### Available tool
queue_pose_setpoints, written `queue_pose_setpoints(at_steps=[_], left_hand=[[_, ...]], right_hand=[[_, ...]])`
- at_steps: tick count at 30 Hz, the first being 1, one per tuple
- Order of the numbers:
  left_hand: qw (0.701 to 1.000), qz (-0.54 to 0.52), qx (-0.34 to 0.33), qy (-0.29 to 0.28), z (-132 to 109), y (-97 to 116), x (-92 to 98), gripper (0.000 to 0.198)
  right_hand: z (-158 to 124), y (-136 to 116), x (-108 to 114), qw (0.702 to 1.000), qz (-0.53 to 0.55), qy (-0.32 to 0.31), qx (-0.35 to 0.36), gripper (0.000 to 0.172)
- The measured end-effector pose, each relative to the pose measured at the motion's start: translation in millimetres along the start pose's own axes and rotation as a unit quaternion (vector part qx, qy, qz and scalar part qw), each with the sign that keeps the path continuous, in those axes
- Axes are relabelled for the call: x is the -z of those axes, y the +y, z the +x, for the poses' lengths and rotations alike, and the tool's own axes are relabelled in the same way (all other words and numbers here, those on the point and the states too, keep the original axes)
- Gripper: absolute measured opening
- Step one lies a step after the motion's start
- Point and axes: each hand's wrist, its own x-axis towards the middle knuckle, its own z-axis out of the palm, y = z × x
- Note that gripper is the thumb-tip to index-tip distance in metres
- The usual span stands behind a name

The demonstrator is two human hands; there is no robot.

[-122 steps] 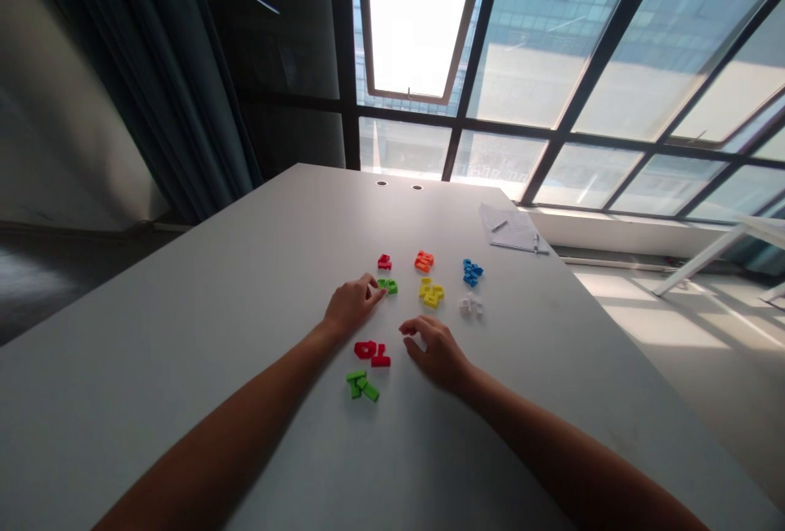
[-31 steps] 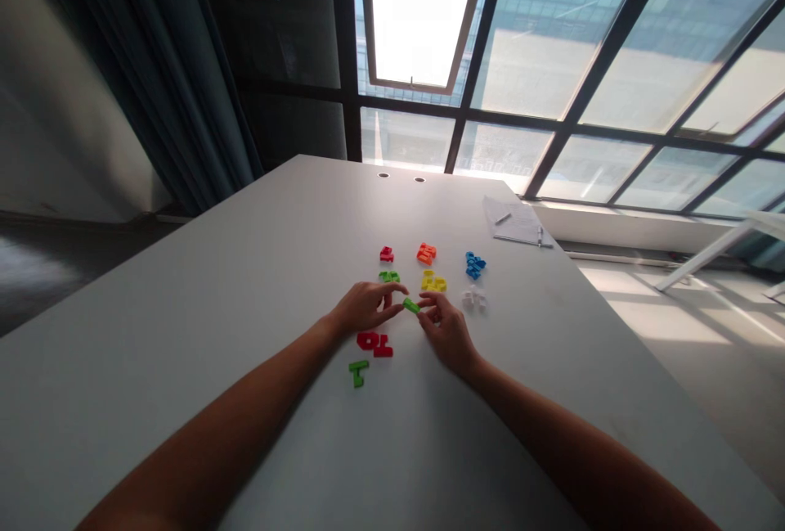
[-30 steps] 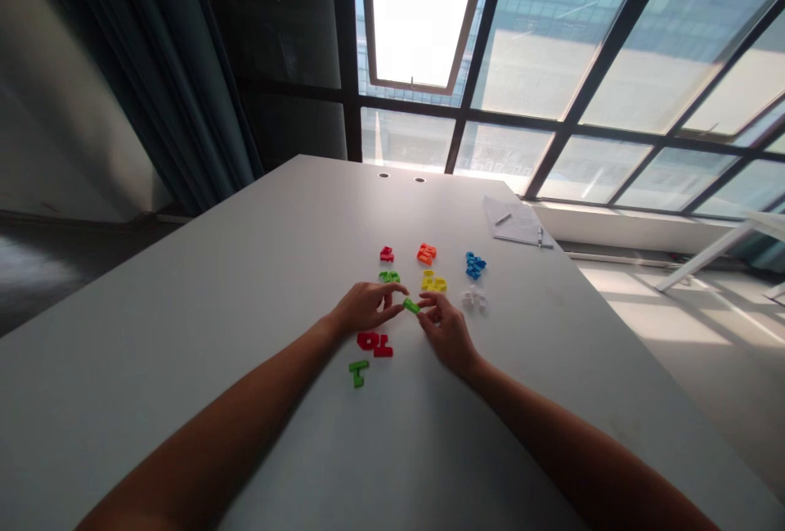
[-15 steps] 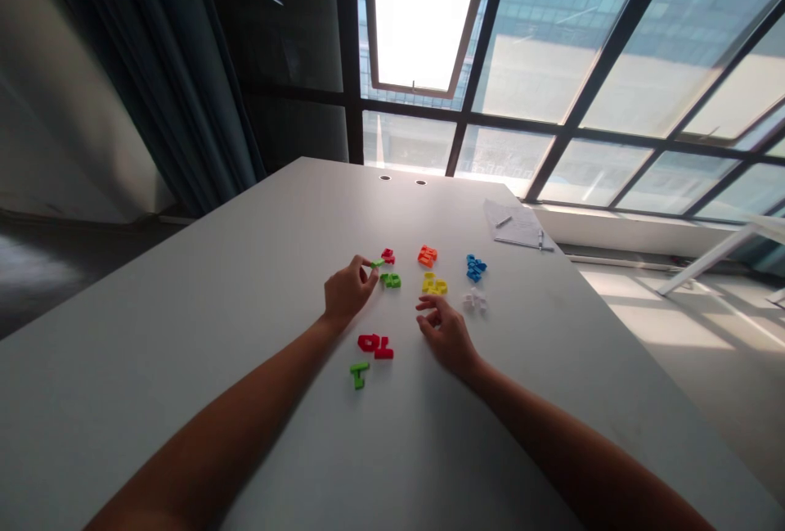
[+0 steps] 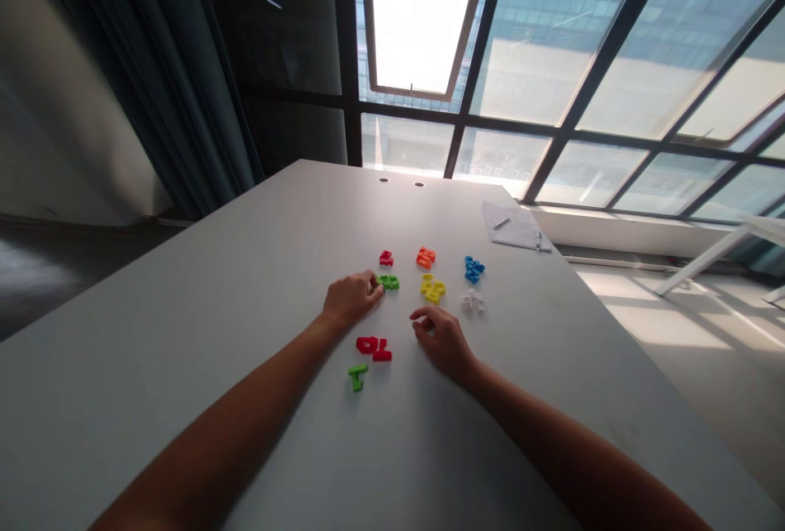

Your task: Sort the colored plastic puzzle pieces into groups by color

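My left hand [image 5: 352, 299] is at the left side of a small pile of green plastic pieces [image 5: 388, 282]. Its fingers are closed on a green piece at the pile's edge, mostly hidden by the fingertips. Over the white table my right hand [image 5: 442, 341] hangs with fingers loosely curled and parted, holding nothing. Just beyond it lie yellow pieces [image 5: 432, 289], with whitish pieces [image 5: 472, 302] to its right. Nearer to me, two red letter-like pieces [image 5: 374, 348] and a green T-like piece [image 5: 356, 377] rest between my forearms.
Red pieces [image 5: 386, 258], orange pieces [image 5: 425, 257] and blue pieces [image 5: 473, 269] form a farther row. A sheet of paper [image 5: 515, 224] with pens lies by the table's right edge. Windows [image 5: 417, 138] stand behind the table, and a dark curtain [image 5: 147, 65] hangs at left.
My left hand has lowered the green piece from above the green pile to its left edge. The right hand has drawn slightly back from the yellow pieces, its fingers more curled.
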Motion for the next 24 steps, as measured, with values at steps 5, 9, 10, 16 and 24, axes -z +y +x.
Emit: queue_pose_setpoints(at_steps=[5,9,10,16,24], left_hand=[[1.000,0.004,0.009,0.002,0.5,-0.6,0.8,0.033],[0.999,-0.012,0.010,0.032,0.0,-1.1,2.1,0.033],[0.999,-0.023,-0.005,0.032,-0.4,-0.9,2.7,0.033],[0.977,-0.085,-0.193,-0.041,-5.7,4.6,7.0,0.022],[0.958,-0.084,-0.265,-0.067,-12.7,8.6,7.1,0.013]], right_hand=[[-6.1,-8.3,1.5,0.990,-0.042,-0.078,0.110,0.009],[-9.4,-13.6,2.6,0.968,-0.082,-0.140,0.193,0.020],[-10.0,-14.4,2.2,0.963,-0.093,-0.150,0.205,0.024],[-12.0,-19.1,-5.9,0.955,-0.142,-0.148,0.215,0.024],[-7.8,-9.7,-5.0,0.983,-0.077,-0.063,0.153,0.013]])
